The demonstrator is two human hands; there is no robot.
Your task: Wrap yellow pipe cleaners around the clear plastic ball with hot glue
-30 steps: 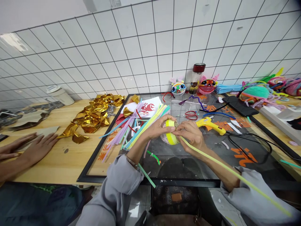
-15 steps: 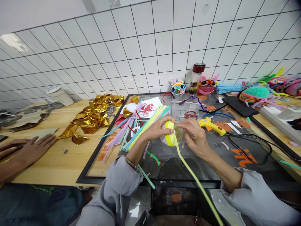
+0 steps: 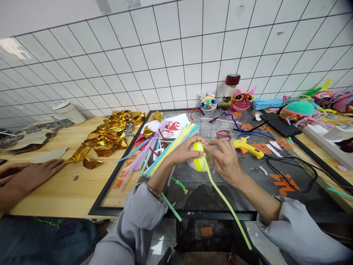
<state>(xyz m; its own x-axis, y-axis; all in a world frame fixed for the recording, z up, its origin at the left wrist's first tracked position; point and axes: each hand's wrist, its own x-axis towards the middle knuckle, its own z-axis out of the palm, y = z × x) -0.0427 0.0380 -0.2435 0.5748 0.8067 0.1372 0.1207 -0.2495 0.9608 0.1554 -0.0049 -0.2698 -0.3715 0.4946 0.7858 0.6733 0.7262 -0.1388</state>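
Observation:
A round clear ball-like piece (image 3: 200, 159), partly wrapped in bright yellow strips, is held over the dark mat. My left hand (image 3: 188, 150) is wrapped round its left side, thumb and fingers on the yellow band. At its upper right my right hand (image 3: 226, 159) has its fingers pressed against the edge of the yellow wrapping. A long yellow pipe cleaner (image 3: 228, 208) hangs from the wrapping toward the lower right. My fingertips hide part of the ball. Left of my hands lies a bundle of coloured pipe cleaners (image 3: 168, 151).
A yellow glue gun (image 3: 248, 148) with a black cable lies at right, near red scissors (image 3: 223, 135). Behind stand two decorated balls (image 3: 208, 103) and a jar (image 3: 230, 92). Gold foil (image 3: 107, 134) and another person's hands (image 3: 30, 178) are at left.
My right hand's fingers have shifted slightly left onto the yellow band. The loose yellow end has swung left and up. The other person's hands have moved slightly down and left.

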